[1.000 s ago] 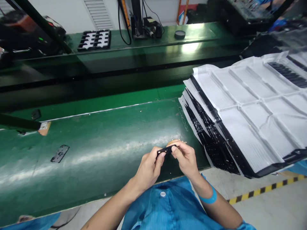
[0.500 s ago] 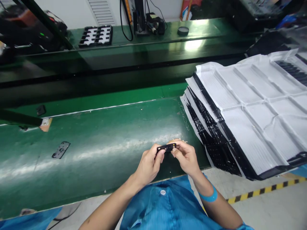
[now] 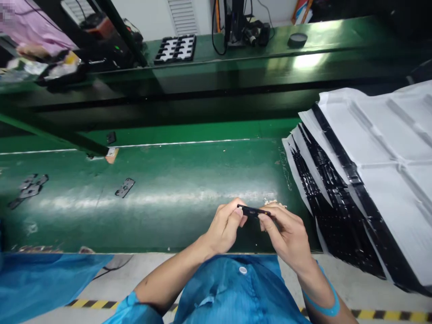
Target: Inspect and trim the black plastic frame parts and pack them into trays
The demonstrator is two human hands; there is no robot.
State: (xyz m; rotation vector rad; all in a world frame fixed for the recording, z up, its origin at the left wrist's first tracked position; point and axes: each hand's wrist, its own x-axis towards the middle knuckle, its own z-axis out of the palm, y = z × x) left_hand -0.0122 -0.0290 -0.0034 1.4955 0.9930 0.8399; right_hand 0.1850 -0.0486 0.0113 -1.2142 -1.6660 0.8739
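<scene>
Between both hands, over the near edge of the green bench, I hold a thin black plastic part (image 3: pixel 252 211), seen nearly edge-on. My left hand (image 3: pixel 227 226) pinches its left end with thumb and fingers. At the other end, my right hand (image 3: pixel 285 229) grips it, thumb in front and fingers behind. Small pale crumbs (image 3: pixel 276 202) show on the bench just beyond my right hand. A flat dark part (image 3: pixel 124 187) with holes lies on the bench to the left, apart from my hands.
Stacked black trays with white liners (image 3: pixel 340 211) stand close on the right. A green post (image 3: pixel 87 143) rises at left; loose dark parts (image 3: pixel 30 188) lie beyond it. A tray with white pieces (image 3: pixel 175 48) and a round black lid (image 3: pixel 297 40) sit on the back shelf.
The view has swung to the left, so the bench things appear further right. Both hands still hold the black part, which now tilts down toward its right end.
</scene>
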